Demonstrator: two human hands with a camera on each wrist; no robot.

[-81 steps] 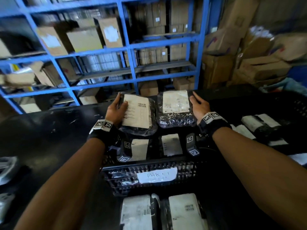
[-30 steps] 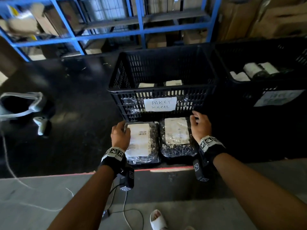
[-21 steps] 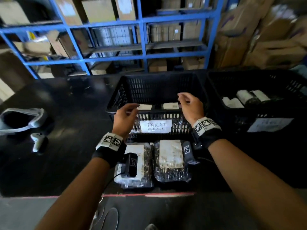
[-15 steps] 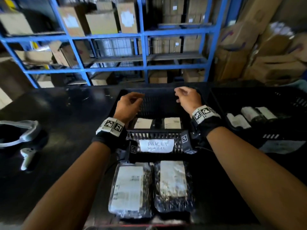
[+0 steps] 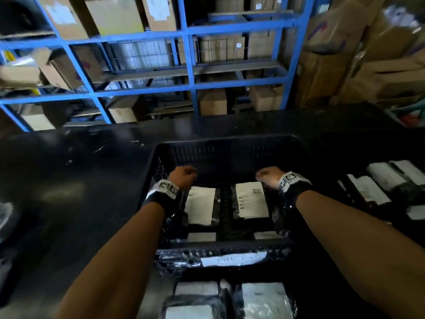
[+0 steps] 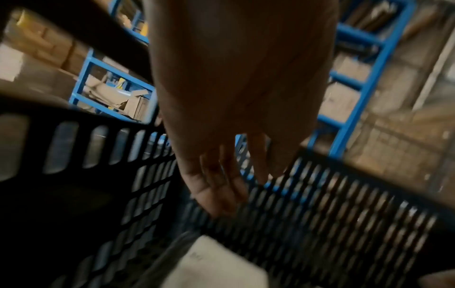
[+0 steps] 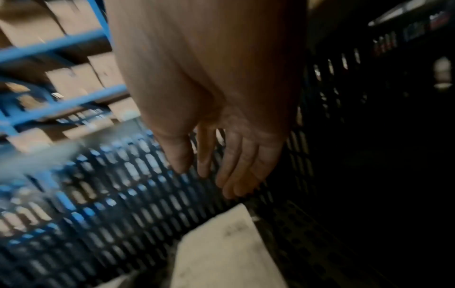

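A black slotted plastic crate [image 5: 225, 140] stands on the black table before me. Two wrapped parcels with white labels lie side by side on its floor, the left parcel [image 5: 200, 208] and the right parcel [image 5: 251, 200]. My left hand [image 5: 184, 177] hangs inside the crate above the left parcel's far end, fingers loose and empty [image 6: 221, 187]. My right hand [image 5: 269, 177] hangs above the right parcel's far end, fingers likewise relaxed and holding nothing [image 7: 221, 165]. Two more labelled parcels [image 5: 195, 300] [image 5: 264, 300] lie on the table in front of the crate.
A second black crate [image 5: 345, 180] with several white-labelled parcels [image 5: 386, 178] stands to the right. Blue steel shelving [image 5: 190, 65] with cardboard boxes rises behind the table. Stacked cartons [image 5: 368, 54] fill the back right.
I set two parcels down on the table in front of the crate and let go. Both hands then rose, went over the near rim and now hang low inside the crate.
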